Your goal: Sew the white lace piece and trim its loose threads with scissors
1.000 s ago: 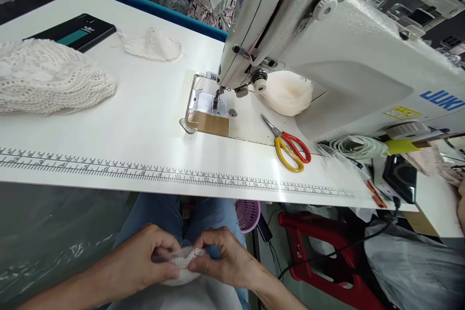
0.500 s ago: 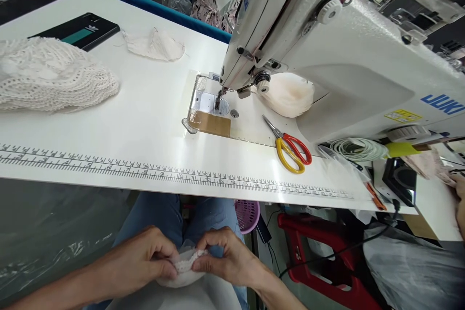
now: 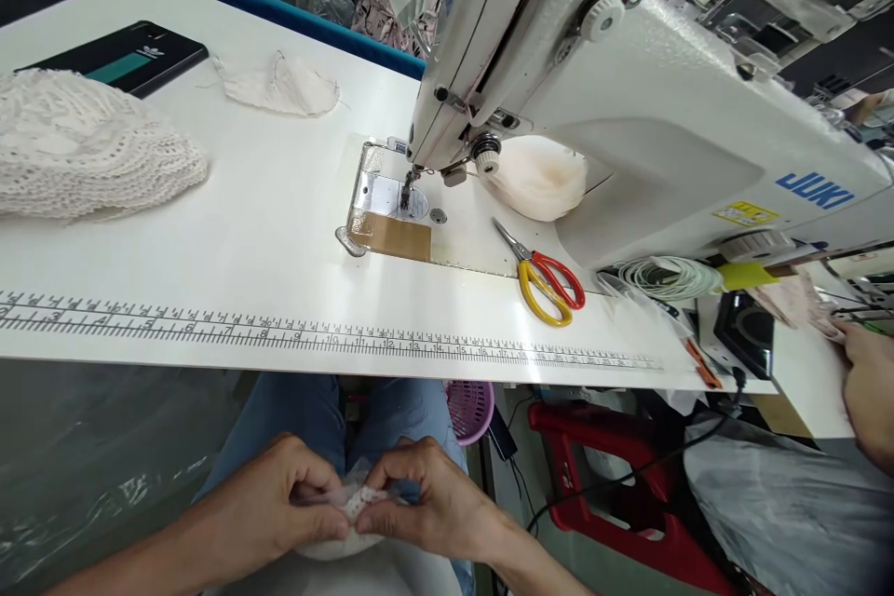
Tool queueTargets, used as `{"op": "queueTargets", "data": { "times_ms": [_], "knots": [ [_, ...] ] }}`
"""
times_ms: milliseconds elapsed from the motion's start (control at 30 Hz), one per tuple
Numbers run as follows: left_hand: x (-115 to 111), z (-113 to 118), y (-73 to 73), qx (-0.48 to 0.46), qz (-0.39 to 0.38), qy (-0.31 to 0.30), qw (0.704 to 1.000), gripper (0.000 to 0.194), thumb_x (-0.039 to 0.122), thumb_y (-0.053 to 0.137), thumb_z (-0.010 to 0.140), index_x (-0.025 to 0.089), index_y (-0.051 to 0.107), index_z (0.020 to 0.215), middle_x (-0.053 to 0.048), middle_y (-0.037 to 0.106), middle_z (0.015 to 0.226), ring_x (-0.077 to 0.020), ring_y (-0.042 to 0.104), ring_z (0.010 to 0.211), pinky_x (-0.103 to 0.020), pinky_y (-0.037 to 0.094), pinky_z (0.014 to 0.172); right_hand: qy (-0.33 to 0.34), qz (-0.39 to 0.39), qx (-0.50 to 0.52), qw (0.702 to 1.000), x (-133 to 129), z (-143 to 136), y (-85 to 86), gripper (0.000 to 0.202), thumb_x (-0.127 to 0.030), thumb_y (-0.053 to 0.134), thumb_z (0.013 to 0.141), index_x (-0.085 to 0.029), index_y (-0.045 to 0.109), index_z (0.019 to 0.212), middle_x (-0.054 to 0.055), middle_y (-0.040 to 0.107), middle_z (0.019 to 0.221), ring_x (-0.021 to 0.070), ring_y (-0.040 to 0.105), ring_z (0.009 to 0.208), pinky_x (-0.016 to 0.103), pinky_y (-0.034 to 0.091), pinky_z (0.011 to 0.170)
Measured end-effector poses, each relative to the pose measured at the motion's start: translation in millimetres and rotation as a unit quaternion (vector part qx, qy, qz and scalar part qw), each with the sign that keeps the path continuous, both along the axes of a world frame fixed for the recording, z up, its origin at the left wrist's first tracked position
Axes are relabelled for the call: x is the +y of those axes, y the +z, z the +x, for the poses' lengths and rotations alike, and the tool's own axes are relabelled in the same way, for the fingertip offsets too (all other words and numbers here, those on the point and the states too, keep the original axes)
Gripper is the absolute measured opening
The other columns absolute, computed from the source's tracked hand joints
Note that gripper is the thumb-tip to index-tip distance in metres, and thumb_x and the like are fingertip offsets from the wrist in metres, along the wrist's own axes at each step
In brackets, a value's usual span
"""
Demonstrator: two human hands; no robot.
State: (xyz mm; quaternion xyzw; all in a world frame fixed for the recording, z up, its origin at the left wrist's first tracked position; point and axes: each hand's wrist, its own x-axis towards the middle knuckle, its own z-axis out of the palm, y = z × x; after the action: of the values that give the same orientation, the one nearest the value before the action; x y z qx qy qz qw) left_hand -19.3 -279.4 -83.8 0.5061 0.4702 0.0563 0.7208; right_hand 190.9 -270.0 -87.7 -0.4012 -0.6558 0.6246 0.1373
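Above my lap, below the table's front edge, I hold a piece of white lace-edged fabric (image 3: 342,546). My left hand (image 3: 290,503) pinches one side of its edge between thumb and fingers. Close beside it, my right hand (image 3: 426,498) grips the same edge, thumb on top. A short stretch of lace shows between the two thumbs; the fingertips behind the cloth are hidden. Sheer fabric hangs down over my knees. Ahead on the table stands a white sewing machine (image 3: 670,130), its presser foot (image 3: 406,191) over the needle plate.
Scissors (image 3: 541,275) with red and yellow handles lie by the machine. A stack of white lace (image 3: 90,149), a black phone-like box (image 3: 132,58) and a cloth scrap (image 3: 279,86) are at left. A red stool (image 3: 629,494) stands right, near another person's hand (image 3: 870,382).
My hands have drawn closer together along the lace edge, so less of it shows between the thumbs. The view has turned slightly right. The other person's hand shows more.
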Motion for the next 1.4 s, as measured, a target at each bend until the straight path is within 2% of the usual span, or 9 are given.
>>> {"op": "queueTargets", "data": {
  "times_ms": [100, 200, 400, 633, 833, 1000, 1167, 1300, 1400],
  "knots": [
    [-0.9, -2.3, -1.4, -0.005, -0.024, 0.012, 1.000, 0.024, 0.035, 0.063, 0.069, 0.017, 0.056, 0.055, 0.007, 0.033, 0.051, -0.0094, 0.025, 0.051, -0.026, 0.014, 0.048, 0.002, 0.009, -0.002, 1.000, 0.4, 1.6, -0.2, 0.047, -0.064, 0.068, 0.074, -0.017, 0.074, 0.078, 0.002, 0.066, 0.066, 0.0135, 0.056, 0.062, 0.024, 0.042, 0.059],
    [0.4, -5.3, 0.4, 0.001, -0.034, 0.025, 0.999, 0.023, 0.036, 0.065, 0.068, 0.016, 0.062, 0.057, 0.008, 0.031, 0.050, -0.0095, 0.023, 0.051, -0.025, 0.015, 0.048, -0.001, 0.009, -0.002, 1.000, 0.5, 1.9, -1.7, 0.046, -0.062, 0.067, 0.076, -0.017, 0.074, 0.080, 0.003, 0.068, 0.069, 0.0142, 0.058, 0.064, 0.024, 0.043, 0.063],
    [1.0, -9.7, 2.1, 0.017, -0.028, 0.027, 0.999, 0.023, 0.035, 0.066, 0.067, 0.016, 0.062, 0.056, 0.007, 0.032, 0.050, -0.0100, 0.025, 0.052, -0.025, 0.015, 0.049, -0.007, -0.007, 0.011, 1.000, 0.7, 1.2, -0.8, 0.041, -0.058, 0.070, 0.076, -0.017, 0.074, 0.081, 0.003, 0.069, 0.071, 0.0144, 0.061, 0.066, 0.024, 0.045, 0.064],
    [1.7, -10.5, 3.1, 0.008, -0.015, 0.016, 1.000, 0.025, 0.038, 0.065, 0.069, 0.015, 0.066, 0.058, 0.006, 0.035, 0.052, -0.0103, 0.028, 0.054, -0.024, 0.018, 0.050, -0.005, 0.014, 0.010, 1.000, 0.6, 0.5, 1.4, 0.036, -0.054, 0.075, 0.073, -0.018, 0.072, 0.081, 0.001, 0.068, 0.071, 0.0130, 0.057, 0.065, 0.024, 0.043, 0.064],
    [0.3, -9.4, 3.3, 0.019, -0.009, 0.023, 1.000, 0.025, 0.038, 0.061, 0.068, 0.015, 0.066, 0.059, 0.006, 0.035, 0.051, -0.0102, 0.028, 0.053, -0.024, 0.018, 0.049, 0.001, 0.028, -0.018, 0.999, -1.6, -3.1, 1.1, 0.028, -0.037, 0.085, 0.066, -0.017, 0.072, 0.080, 0.000, 0.064, 0.067, 0.0122, 0.053, 0.062, 0.022, 0.040, 0.058],
    [-0.7, -9.6, 1.8, 0.028, 0.001, 0.017, 0.999, 0.027, 0.038, 0.059, 0.069, 0.014, 0.064, 0.060, 0.005, 0.037, 0.053, -0.0112, 0.031, 0.055, -0.024, 0.020, 0.051, -0.005, 0.060, -0.030, 0.998, -3.6, -5.3, 1.3, 0.031, -0.033, 0.088, 0.061, -0.019, 0.071, 0.083, 0.000, 0.068, 0.074, 0.0147, 0.057, 0.067, 0.026, 0.042, 0.070],
    [-1.2, -9.4, 1.9, 0.032, 0.005, 0.025, 0.999, 0.027, 0.038, 0.059, 0.070, 0.018, 0.053, 0.054, 0.006, 0.032, 0.052, -0.0108, 0.028, 0.054, -0.025, 0.019, 0.050, -0.023, 0.095, -0.025, 0.995, -5.1, -6.9, -0.3, 0.011, -0.028, 0.077, 0.077, -0.019, 0.071, 0.080, 0.001, 0.069, 0.071, 0.0148, 0.057, 0.068, 0.026, 0.042, 0.072],
    [-2.8, -12.2, -0.8, 0.028, 0.012, 0.024, 0.999, 0.029, 0.037, 0.060, 0.070, 0.019, 0.046, 0.051, 0.007, 0.029, 0.053, -0.0105, 0.026, 0.054, -0.025, 0.018, 0.050, -0.015, 0.089, -0.025, 0.996, -5.3, -8.6, -0.7, 0.011, -0.029, 0.075, 0.078, -0.019, 0.070, 0.076, -0.001, 0.067, 0.066, 0.0127, 0.055, 0.063, 0.025, 0.041, 0.072],
    [-3.9, -13.3, -2.9, 0.005, 0.001, 0.030, 1.000, 0.027, 0.037, 0.065, 0.069, 0.018, 0.052, 0.055, 0.007, 0.029, 0.054, -0.0102, 0.026, 0.055, -0.024, 0.017, 0.050, -0.012, 0.099, -0.009, 0.995, -4.5, -9.5, -1.2, 0.014, -0.030, 0.074, 0.080, -0.018, 0.069, 0.075, -0.001, 0.067, 0.065, 0.0123, 0.055, 0.061, 0.024, 0.040, 0.068]
  ]
}}
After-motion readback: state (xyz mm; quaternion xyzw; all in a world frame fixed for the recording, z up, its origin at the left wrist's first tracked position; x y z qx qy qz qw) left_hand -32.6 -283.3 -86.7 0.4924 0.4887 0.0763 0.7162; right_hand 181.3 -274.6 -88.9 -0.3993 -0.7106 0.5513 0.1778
